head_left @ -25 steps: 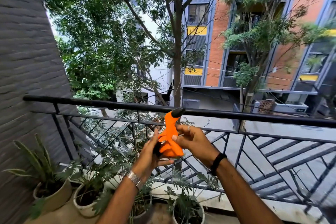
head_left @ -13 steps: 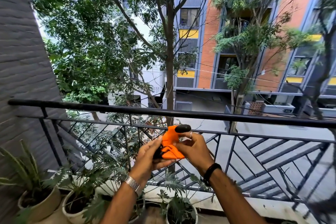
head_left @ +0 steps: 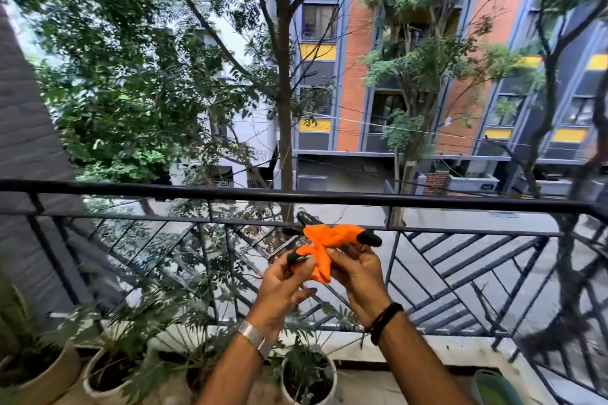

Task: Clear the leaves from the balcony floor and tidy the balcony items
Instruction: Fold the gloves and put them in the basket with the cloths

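Observation:
An orange glove with black fingertips is bunched up between both hands, in front of the black balcony railing. My left hand, with a metal watch on the wrist, pinches the glove's lower left part. My right hand, with a black band on the wrist, grips the glove from the right. One black-tipped finger of the glove sticks out to the right above my right hand. No leaves on the floor are in view.
Several potted plants line the foot of the railing: a beige pot at far left, a white pot beside it and a white pot below my hands. A green object shows at bottom right. A grey wall closes the left side.
The view has swung to the right. The glove has been turned and spread sideways, its black tip now pointing right instead of up. Both hands keep hold of it.

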`<state>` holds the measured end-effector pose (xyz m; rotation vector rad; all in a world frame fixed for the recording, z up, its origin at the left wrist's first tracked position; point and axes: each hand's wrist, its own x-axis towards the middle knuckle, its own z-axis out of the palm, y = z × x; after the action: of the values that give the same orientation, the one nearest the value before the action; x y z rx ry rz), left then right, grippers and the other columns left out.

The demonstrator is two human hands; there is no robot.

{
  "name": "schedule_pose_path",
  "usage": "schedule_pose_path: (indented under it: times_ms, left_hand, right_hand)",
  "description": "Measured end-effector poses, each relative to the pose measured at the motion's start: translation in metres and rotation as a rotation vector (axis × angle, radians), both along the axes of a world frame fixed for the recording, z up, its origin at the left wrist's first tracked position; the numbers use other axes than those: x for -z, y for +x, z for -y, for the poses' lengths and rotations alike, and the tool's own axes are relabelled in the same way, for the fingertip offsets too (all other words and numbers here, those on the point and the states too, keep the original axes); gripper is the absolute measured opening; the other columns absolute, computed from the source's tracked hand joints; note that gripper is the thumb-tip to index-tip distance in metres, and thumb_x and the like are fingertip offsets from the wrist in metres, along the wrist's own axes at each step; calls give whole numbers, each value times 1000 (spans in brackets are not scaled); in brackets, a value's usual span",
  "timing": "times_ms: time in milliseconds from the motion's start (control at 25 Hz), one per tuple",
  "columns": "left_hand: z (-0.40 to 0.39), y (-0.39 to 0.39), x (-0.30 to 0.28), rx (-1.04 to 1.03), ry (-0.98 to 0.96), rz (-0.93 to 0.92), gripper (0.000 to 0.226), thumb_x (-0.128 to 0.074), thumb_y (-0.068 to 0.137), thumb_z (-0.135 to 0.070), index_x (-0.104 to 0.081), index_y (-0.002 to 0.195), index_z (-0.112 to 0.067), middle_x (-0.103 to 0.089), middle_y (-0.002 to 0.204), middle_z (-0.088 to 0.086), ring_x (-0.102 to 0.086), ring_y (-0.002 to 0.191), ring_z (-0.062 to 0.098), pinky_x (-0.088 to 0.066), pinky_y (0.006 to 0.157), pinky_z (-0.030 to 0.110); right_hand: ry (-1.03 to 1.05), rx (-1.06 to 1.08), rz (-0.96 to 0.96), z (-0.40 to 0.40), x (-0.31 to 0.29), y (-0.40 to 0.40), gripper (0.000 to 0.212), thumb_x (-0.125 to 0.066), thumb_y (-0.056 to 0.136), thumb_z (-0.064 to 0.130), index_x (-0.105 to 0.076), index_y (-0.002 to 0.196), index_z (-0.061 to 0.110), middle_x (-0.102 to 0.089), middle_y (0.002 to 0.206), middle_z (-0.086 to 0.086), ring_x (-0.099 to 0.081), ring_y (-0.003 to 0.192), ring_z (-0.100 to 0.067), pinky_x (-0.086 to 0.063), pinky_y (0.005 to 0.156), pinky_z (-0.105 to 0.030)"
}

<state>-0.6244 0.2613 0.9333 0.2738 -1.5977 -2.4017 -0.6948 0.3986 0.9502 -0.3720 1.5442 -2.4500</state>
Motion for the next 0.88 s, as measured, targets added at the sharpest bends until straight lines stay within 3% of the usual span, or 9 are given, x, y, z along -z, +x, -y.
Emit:
schedule_pose_path:
  times_ms: [120, 320, 480, 560, 640, 760, 880]
  left_hand:
    - [-37, -33, -3, 4, 3, -66, 83, -93, 53, -29, -58, 128, -21, -71, 114, 18, -70, 101, 34, -59, 79, 43]
    - [-116, -86, -8, 62, 83, -82, 114, -97, 42, -30, -39, 140, -23, -74, 110, 13, -72, 100, 28, -56, 83, 43]
    - [-163, -118, -14, 139, -44, -124, 95, -90, 59, -21, -36, 137, -28, -74, 108, 15, -72, 98, 28, -59, 82, 40]
    - [-180, -134, -15, 206, -107, -118, 91, -86, 64, -23, -35, 139, -24, -75, 103, 16, -73, 93, 30, -60, 80, 40]
    - [-194, -148, -15, 280, -176, -138, 86, -84, 66, -25, -40, 140, -17, -75, 101, 18, -73, 87, 30, -59, 73, 37]
    - [-229, -164, -17, 400, -266, -147, 72, -79, 79, -8, -42, 140, -17, -74, 103, 20, -72, 83, 28, -58, 70, 34]
    - [-277, -172, -22, 559, -329, -193, 58, -66, 88, 7, -46, 136, -20, -70, 113, 21, -71, 87, 23, -59, 73, 35]
  right_hand:
    - [-96, 78, 12, -34, -5, -13, 20, -59, 89, -10, -66, 104, 1, -72, 114, -15, -70, 104, -32, -60, 76, -35]
    - [-144, 172, -122, -101, -10, -39, 14, -58, 88, -9, -59, 101, -5, -68, 124, -14, -65, 117, -29, -51, 94, -43]
    - [-25, 262, -105, -155, -3, -63, 21, -65, 86, -2, -70, 106, 1, -70, 122, -9, -64, 118, -27, -49, 97, -43]
    - [37, 319, -85, -187, -1, -73, 17, -70, 84, 3, -75, 99, 10, -73, 116, -8, -67, 113, -26, -52, 90, -39]
    - [44, 349, -62, -218, 2, -81, 24, -72, 84, 8, -73, 108, 8, -73, 111, -14, -69, 106, -32, -55, 80, -36]
    - [44, 420, -29, -268, 9, -90, 35, -74, 84, 21, -69, 115, 5, -74, 105, -17, -72, 99, -35, -59, 69, -32]
    - [50, 515, 21, -320, 17, -96, 50, -82, 78, 34, -69, 113, 1, -73, 104, -23, -70, 98, -41, -60, 78, -47]
